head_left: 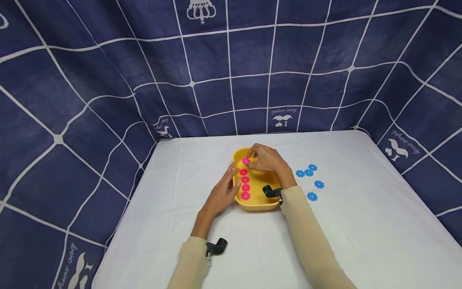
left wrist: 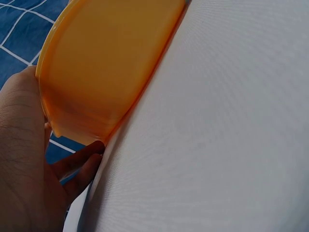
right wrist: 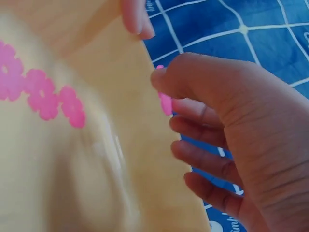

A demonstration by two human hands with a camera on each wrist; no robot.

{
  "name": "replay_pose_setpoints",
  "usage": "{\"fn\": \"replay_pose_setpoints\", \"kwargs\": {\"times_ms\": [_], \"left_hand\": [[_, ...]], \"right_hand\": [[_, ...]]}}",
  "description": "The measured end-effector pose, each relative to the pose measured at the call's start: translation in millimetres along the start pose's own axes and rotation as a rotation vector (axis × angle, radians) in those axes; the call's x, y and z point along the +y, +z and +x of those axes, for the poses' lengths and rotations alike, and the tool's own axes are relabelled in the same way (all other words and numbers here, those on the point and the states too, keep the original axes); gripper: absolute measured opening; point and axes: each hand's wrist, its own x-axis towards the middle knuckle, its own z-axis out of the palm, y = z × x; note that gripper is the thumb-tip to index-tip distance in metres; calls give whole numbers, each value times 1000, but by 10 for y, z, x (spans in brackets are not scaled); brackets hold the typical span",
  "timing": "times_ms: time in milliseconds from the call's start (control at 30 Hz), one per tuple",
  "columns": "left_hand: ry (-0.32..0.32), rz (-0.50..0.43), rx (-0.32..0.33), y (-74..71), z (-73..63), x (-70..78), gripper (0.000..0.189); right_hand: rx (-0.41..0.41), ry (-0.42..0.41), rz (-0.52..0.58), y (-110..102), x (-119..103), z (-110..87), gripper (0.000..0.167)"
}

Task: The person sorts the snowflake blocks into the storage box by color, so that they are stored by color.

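Observation:
A yellow plastic tray [head_left: 258,207] with rounded corners stands on the white table. Inside it, along the left side, lies a row of several pink flower-shaped discs [head_left: 245,188] with notched edges; some of them also show in the right wrist view. At the tray's far end my right hand [head_left: 268,160] pinches one pink disc [right wrist: 165,102] between thumb and index finger, above the tray. My left hand [head_left: 221,193] holds the tray's left side, thumb and index finger at the rim. In the left wrist view, the other fingers [left wrist: 79,166] touch the outside near the bottom.
Several blue flower-shaped discs [head_left: 312,196] lie to the right of the tray, beyond my right forearm. A white cloth [head_left: 151,208] covers the table. Behind and at the sides hangs a dark blue curtain [head_left: 249,52] with white lines.

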Motion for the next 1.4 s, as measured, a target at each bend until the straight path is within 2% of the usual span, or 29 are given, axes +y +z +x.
{"fn": "replay_pose_setpoints", "kwargs": {"times_ms": [167,400,767,900,1167,1400], "left_hand": [[-12,9,-8,-9,-19,-18,58],[-3,7,-7,-27,-30,-28,60],[-16,7,-17,-23,-23,-41,60],[-13,6,-16,-29,-13,-35,61],[1,9,-1,-41,2,-32,60],[7,-4,1,-35,4,-21,60]], "right_hand": [[-12,11,11,93,17,56,35],[-15,67,6,224,46,98,36],[-4,30,-168,379,-1,138,40],[5,48,-197,426,-27,149,39],[-3,57,-174,475,-37,157,36],[1,103,-157,486,-46,151,34]]}}
